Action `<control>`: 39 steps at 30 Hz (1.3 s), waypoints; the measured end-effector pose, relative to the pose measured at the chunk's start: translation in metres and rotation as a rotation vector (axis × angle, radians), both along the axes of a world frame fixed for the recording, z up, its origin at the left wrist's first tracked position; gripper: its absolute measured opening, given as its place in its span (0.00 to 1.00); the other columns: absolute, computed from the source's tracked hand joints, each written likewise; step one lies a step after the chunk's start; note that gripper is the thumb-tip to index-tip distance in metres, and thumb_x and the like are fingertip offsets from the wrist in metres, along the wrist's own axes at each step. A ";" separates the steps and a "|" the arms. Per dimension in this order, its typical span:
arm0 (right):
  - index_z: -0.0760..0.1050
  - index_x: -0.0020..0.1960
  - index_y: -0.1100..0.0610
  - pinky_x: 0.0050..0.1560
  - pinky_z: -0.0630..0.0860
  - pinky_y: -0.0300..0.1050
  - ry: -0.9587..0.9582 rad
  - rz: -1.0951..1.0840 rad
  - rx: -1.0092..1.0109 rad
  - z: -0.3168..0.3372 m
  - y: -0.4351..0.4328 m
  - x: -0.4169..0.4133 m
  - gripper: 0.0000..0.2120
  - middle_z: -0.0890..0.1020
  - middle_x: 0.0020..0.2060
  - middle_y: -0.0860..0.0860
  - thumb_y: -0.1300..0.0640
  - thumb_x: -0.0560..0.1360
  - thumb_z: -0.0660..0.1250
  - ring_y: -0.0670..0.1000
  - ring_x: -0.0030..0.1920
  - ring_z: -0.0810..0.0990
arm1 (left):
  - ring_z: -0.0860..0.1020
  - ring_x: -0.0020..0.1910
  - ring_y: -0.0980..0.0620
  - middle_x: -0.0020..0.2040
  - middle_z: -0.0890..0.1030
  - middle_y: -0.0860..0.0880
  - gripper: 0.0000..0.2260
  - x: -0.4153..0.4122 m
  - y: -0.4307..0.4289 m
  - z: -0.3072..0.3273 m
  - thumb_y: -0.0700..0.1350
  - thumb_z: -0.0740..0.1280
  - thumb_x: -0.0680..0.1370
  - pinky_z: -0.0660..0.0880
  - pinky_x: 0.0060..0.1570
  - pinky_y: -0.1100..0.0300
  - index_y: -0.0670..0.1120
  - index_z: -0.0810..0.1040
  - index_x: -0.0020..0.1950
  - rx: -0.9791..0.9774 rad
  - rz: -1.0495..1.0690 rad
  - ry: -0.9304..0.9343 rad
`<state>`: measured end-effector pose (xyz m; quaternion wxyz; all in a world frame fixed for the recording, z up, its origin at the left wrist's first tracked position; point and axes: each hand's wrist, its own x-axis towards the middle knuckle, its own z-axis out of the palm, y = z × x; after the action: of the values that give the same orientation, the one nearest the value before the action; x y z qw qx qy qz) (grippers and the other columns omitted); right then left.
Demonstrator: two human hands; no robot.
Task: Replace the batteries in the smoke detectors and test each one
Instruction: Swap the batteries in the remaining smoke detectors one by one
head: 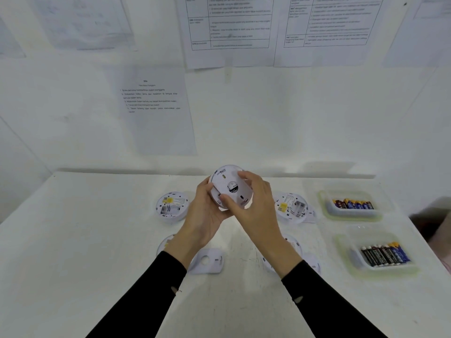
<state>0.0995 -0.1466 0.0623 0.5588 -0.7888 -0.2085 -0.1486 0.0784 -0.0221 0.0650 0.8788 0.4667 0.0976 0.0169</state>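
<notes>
While raised above table [97,240], smoke detector [229,186] gripped between left hand [207,211], right hand [253,203].

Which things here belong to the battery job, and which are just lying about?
Job: white round smoke detector held by left hand and right hand; opened white detectors; clear plastic battery trays; loose white cover plate.
Lying about: printed paper sheets on the wall.
</notes>
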 end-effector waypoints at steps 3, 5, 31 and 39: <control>0.70 0.64 0.48 0.56 0.72 0.40 0.026 -0.012 0.021 0.001 0.000 0.001 0.27 0.71 0.53 0.32 0.51 0.69 0.76 0.45 0.59 0.71 | 0.75 0.67 0.37 0.68 0.76 0.38 0.20 0.002 -0.001 -0.003 0.48 0.51 0.84 0.71 0.66 0.35 0.42 0.70 0.73 0.006 0.012 0.000; 0.70 0.64 0.48 0.55 0.72 0.40 0.044 -0.021 0.035 0.000 0.000 0.002 0.27 0.71 0.53 0.33 0.50 0.69 0.76 0.46 0.59 0.71 | 0.75 0.67 0.36 0.69 0.76 0.38 0.20 0.004 -0.001 -0.004 0.48 0.50 0.84 0.71 0.66 0.35 0.43 0.70 0.73 0.000 0.009 0.005; 0.74 0.65 0.55 0.54 0.79 0.49 0.882 0.382 0.579 0.014 -0.032 0.040 0.22 0.81 0.53 0.57 0.69 0.74 0.69 0.53 0.51 0.82 | 0.75 0.66 0.34 0.68 0.76 0.38 0.20 0.008 0.010 -0.009 0.48 0.59 0.84 0.75 0.57 0.32 0.39 0.68 0.73 0.005 0.036 -0.018; 0.76 0.64 0.58 0.56 0.80 0.45 0.850 0.483 0.423 0.010 -0.033 0.038 0.19 0.79 0.60 0.59 0.69 0.75 0.68 0.53 0.54 0.82 | 0.79 0.63 0.37 0.65 0.79 0.39 0.21 0.009 0.009 -0.006 0.50 0.60 0.83 0.82 0.48 0.43 0.38 0.70 0.71 0.077 0.098 0.040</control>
<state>0.1371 -0.1801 0.0722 0.7591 -0.5790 -0.1049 0.2784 0.0877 -0.0131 0.0591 0.8562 0.4951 0.1371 0.0544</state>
